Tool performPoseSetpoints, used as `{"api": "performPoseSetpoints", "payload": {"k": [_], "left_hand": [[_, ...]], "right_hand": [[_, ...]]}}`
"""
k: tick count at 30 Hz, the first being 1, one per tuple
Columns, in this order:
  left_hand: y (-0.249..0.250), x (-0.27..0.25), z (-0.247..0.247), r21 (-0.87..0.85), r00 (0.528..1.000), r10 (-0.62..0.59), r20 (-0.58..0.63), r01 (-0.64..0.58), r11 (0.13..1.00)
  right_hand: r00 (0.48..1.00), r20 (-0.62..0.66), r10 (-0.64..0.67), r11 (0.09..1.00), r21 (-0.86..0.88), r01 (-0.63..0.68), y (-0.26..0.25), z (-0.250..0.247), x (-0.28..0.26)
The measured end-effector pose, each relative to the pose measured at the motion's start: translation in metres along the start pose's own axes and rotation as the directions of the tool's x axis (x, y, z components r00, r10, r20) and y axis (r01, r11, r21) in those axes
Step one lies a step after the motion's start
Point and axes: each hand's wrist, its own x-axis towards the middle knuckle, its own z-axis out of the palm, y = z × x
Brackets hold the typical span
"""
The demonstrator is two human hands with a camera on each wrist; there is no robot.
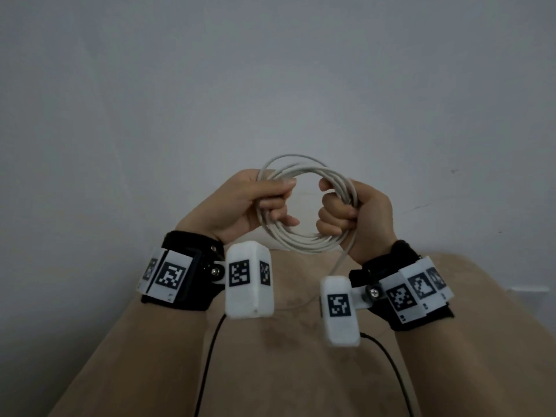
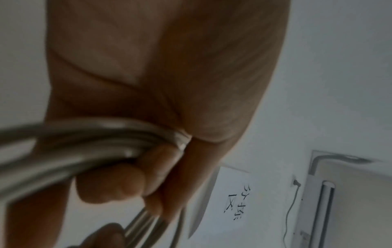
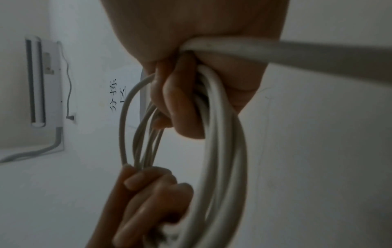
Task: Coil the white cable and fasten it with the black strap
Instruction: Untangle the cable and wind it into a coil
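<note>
I had the white cable (image 1: 304,236) wound into a ring, raised before the wall. My left hand (image 1: 240,203) gripped its left side, my right hand (image 1: 358,215) its right, fingers curled round the strands.

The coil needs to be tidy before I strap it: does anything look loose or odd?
One strand of the cable leaves the coil under the right hand and trails down, unwound. One loop at the top bulges outside the bundle. The left hand holds the other side.
</note>
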Motion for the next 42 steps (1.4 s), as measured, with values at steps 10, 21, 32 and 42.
{"api": "performPoseSetpoints", "payload": {"k": [10,21,32,42], "left_hand": [[0.003,0.001,0.002,0.091,0.995,-0.052,-0.083,0.059,0.994],[0.007,0.003,-0.014,-0.202,0.978,-0.062,-0.199,0.021,0.979],[0.011,0.001,-0.013,-0.14,0.974,-0.023,-0.227,-0.009,0.99],[0.009,0.003,-0.011,-0.208,0.978,-0.028,-0.206,-0.016,0.978]], "right_hand": [[0.998,0.062,0.013,0.95,-0.313,0.007,0.001,0.0,0.001],[0.977,-0.082,-0.195,0.797,-0.594,0.109,-0.009,-0.009,-0.003],[0.876,-0.227,-0.426,0.787,-0.571,0.235,-0.022,-0.019,-0.004],[0.828,-0.303,-0.472,0.838,-0.446,0.314,-0.022,-0.017,-0.002]]}}
